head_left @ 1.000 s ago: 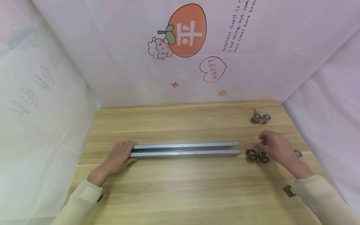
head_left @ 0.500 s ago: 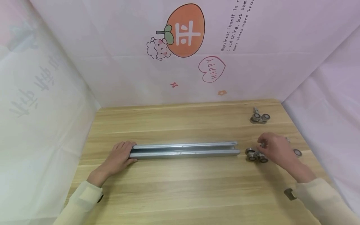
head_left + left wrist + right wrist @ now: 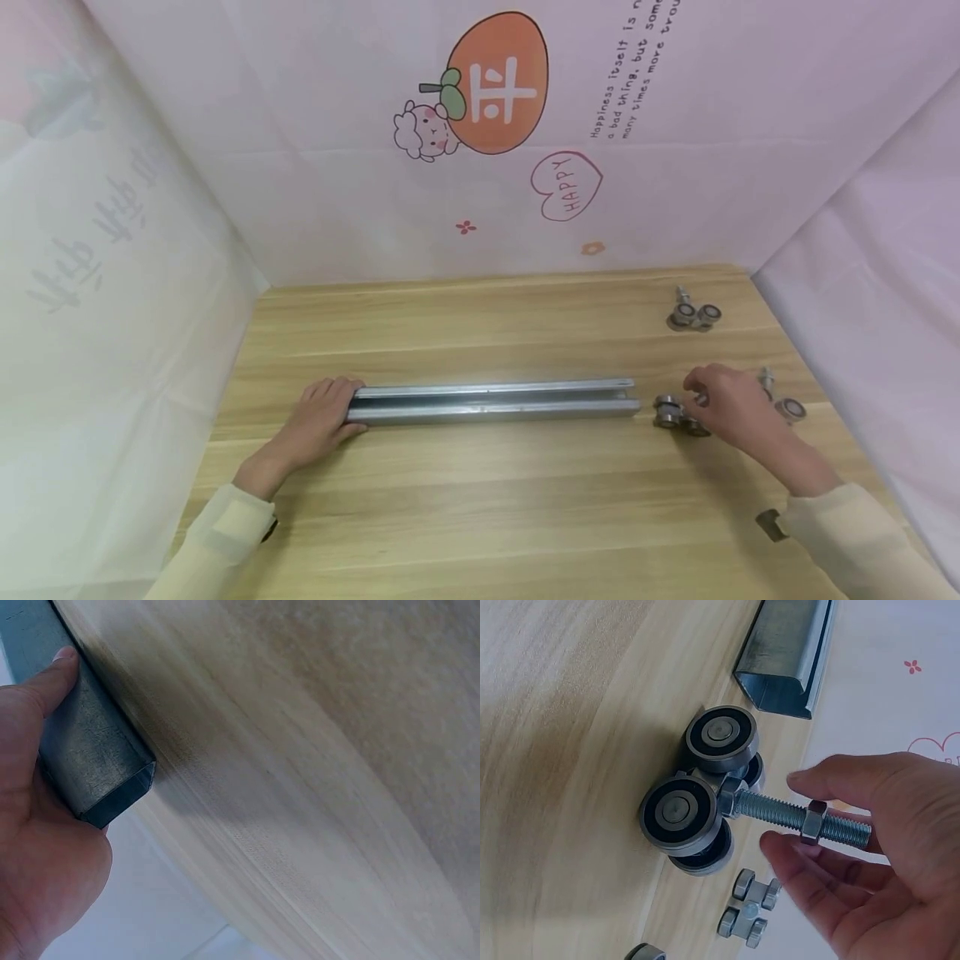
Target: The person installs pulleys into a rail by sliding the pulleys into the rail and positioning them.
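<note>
A long metal channel rail (image 3: 487, 404) lies across the table in the head view, its slot facing up. My left hand (image 3: 318, 417) grips its left end; in the left wrist view the thumb lies along the side of the rail (image 3: 94, 742). Off the rail's right end is a four-wheeled roller trolley (image 3: 705, 780) with a threaded bolt (image 3: 780, 814) and a nut (image 3: 814, 823). The thumb and fingers of my right hand (image 3: 731, 408) curl round this bolt, with small gaps visible at the fingertips. That hand hides part of the trolley in the head view.
Another roller trolley (image 3: 696, 315) lies at the back right of the wooden table (image 3: 465, 508). A third trolley (image 3: 790, 408), partly covered by the right hand, is near the right edge. Printed cloth (image 3: 337, 208) hangs behind and at both sides.
My right hand has shifted slightly down and left, and the trolley under it has turned a little. More of the third trolley shows now. The left hand and rail stay put.
</note>
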The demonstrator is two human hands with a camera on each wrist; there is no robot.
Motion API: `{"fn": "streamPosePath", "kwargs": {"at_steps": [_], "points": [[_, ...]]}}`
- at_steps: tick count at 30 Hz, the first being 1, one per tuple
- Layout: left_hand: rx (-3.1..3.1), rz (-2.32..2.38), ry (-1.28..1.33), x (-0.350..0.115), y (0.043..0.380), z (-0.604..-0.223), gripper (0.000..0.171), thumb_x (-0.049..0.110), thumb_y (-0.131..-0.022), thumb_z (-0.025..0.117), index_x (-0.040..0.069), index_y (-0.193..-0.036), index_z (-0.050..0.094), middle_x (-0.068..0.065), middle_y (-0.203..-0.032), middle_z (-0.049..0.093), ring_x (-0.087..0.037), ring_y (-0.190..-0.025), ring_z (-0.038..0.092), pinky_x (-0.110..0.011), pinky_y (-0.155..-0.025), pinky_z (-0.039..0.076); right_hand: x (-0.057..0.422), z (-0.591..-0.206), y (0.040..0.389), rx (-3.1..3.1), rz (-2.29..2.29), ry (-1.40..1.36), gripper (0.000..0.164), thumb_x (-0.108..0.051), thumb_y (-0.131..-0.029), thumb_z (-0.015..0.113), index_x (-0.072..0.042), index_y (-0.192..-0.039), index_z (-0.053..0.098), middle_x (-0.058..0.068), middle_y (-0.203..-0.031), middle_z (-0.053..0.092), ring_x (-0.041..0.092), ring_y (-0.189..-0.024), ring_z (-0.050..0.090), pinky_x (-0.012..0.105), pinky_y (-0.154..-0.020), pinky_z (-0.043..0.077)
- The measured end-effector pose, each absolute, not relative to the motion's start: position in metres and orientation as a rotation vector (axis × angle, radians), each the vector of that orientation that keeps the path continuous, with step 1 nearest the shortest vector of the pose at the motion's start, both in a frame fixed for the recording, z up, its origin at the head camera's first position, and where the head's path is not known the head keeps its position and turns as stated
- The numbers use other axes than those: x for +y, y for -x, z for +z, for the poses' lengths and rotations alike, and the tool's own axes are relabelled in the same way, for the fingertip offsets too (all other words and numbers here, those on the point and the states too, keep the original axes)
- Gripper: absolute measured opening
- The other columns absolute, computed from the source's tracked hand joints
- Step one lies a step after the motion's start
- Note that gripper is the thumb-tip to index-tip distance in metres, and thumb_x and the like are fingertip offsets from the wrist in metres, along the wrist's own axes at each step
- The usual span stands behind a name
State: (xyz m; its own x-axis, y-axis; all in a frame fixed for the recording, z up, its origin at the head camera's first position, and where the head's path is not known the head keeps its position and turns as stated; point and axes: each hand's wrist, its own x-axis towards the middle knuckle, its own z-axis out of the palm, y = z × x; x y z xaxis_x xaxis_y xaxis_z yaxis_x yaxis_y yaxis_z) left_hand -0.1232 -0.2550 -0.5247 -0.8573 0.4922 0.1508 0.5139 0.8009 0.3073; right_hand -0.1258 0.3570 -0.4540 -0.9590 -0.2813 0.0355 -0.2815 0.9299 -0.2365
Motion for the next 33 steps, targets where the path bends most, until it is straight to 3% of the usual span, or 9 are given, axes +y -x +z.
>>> {"fn": "streamPosePath", "kwargs": {"at_steps": [6,15,33], "points": [[-2.921,-0.519,0.816,-0.2538,0.1235,-0.5230,0.060,0.029,-0.084,0.074,0.002,-0.131,0.049,-0.013,-0.116,0.060,-0.029,-0.106,0.052,-0.053,-0.104,0.032,0.3556,-0.4547,0.1246,-3.170,0.360,-0.421,0.023,-0.014,-0.077,0.077,0.000,-0.093,0.070,0.012,-0.083,0.070,0.022,-0.070,0.064,0.039,-0.059,0.055],[-2.934,-0.508,0.808,-0.2539,0.1231,-0.5218,0.060,0.030,-0.084,0.074,0.002,-0.131,0.048,-0.013,-0.117,0.059,-0.029,-0.106,0.051,-0.053,-0.104,0.032,0.3574,-0.4590,0.1238,-3.147,0.358,-0.477,0.004,-0.008,-0.079,0.074,-0.006,-0.080,0.071,0.008,-0.075,0.071,0.017,-0.064,0.064,0.036,-0.056,0.055],[-2.938,-0.497,0.803,-0.2525,0.1215,-0.5224,0.060,0.029,-0.084,0.073,0.002,-0.131,0.047,-0.014,-0.115,0.058,-0.029,-0.105,0.050,-0.052,-0.103,0.032,0.3567,-0.4569,0.1246,-3.134,0.368,-0.543,0.006,0.000,-0.075,0.074,-0.005,-0.079,0.072,0.009,-0.076,0.071,0.012,-0.060,0.058,0.032,-0.053,0.051]]}}
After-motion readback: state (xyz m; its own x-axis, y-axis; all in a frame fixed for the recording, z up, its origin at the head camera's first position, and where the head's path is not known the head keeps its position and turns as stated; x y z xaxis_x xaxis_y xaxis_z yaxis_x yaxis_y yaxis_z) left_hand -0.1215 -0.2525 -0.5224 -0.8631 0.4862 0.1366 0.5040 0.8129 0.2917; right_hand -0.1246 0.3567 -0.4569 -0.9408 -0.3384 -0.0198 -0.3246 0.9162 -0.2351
